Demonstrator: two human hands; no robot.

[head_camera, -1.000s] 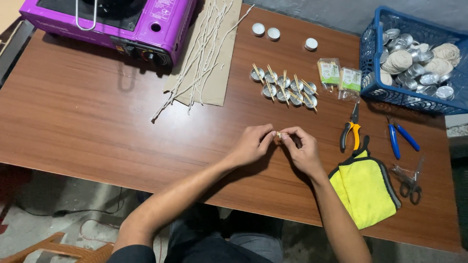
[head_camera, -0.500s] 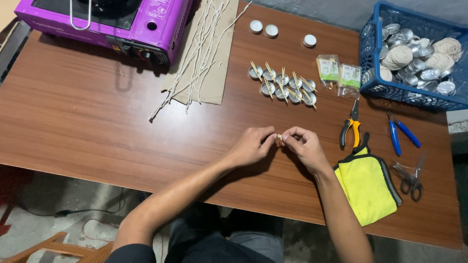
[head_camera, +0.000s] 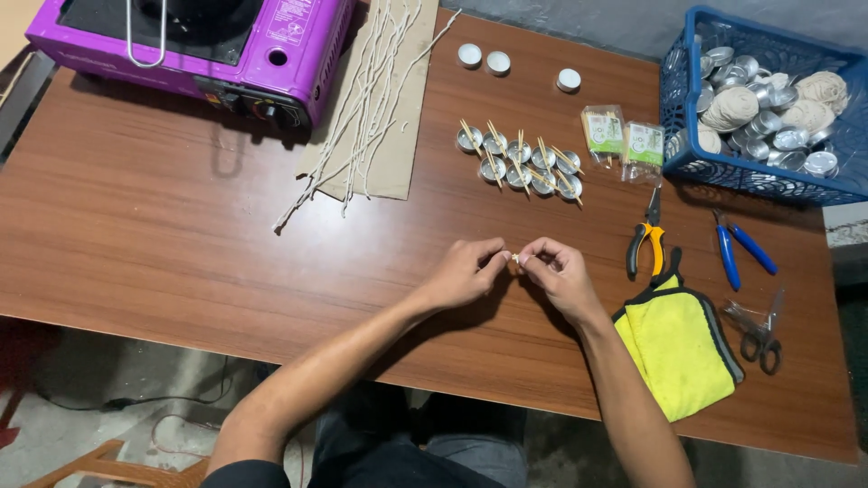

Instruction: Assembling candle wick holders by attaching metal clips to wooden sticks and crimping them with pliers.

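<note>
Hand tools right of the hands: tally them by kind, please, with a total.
Pliers with orange-and-black handles: 1
Pliers with blue handles: 1
Scissors: 1
Total: 3 hand tools on the table, all lying untouched; both hands are pinched on a small piece instead.

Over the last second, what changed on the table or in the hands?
Almost nothing. Both hands, left hand and right hand, stay together above the brown wooden table, each grip pinching the same tiny pale piece. The small round metal cups with sticks, orange-handled pliers and yellow cloth lie as before.
</note>
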